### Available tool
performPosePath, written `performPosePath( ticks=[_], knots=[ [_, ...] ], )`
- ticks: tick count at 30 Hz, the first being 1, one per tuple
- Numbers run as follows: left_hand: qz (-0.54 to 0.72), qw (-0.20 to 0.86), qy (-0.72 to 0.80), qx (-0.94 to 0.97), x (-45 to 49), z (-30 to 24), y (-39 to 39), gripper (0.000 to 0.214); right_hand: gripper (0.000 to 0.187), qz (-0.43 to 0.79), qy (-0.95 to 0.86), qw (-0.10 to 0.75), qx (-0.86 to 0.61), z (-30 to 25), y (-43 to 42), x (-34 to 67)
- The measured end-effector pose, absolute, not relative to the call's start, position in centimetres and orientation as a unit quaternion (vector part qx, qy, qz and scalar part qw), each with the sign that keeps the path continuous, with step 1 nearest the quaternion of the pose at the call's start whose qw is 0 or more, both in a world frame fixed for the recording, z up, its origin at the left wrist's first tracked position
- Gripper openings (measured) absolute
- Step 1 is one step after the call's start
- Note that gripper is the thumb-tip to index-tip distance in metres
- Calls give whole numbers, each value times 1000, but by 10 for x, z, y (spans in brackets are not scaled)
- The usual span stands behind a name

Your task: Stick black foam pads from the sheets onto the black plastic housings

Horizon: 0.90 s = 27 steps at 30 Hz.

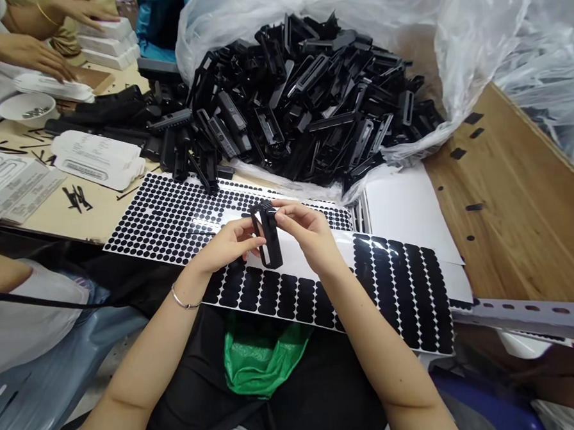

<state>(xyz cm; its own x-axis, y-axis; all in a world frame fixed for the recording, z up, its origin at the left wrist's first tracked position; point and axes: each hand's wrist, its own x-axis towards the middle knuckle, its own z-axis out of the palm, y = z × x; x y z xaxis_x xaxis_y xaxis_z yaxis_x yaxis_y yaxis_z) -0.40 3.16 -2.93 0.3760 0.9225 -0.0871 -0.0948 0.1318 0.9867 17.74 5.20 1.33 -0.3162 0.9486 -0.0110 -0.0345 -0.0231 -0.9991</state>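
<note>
Between my two hands is a black plastic housing point(272, 244), a long narrow part with an open slot, tilted upright. My left hand point(233, 243) pinches its left side near the middle. The fingers of my right hand point(310, 233) close on its upper right edge; whether a small piece sits under those fingertips is too fine to tell. Below the hands lies a sheet of black rounded stickers point(406, 286) on white backing, partly bare. Beyond it is a sheet of small round black stickers point(152, 212). A large heap of similar black plastic parts point(304, 98) rises behind.
Clear plastic sheeting point(470, 45) surrounds the heap. At the left, another person's hands point(38, 58) work near white boxes point(109, 44), a white bowl point(27, 108) of small metal pieces and printed cards point(96, 157). A wooden board point(522, 209) lies at right; a green bag point(261, 364) hangs below.
</note>
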Motion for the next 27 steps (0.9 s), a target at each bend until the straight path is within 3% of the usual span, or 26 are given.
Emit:
performPosePath(
  ticks=[27],
  knots=[
    [392, 648, 410, 508, -2, -31, 30, 45, 25, 528, -578, 440, -440, 9, 48, 171]
  ],
)
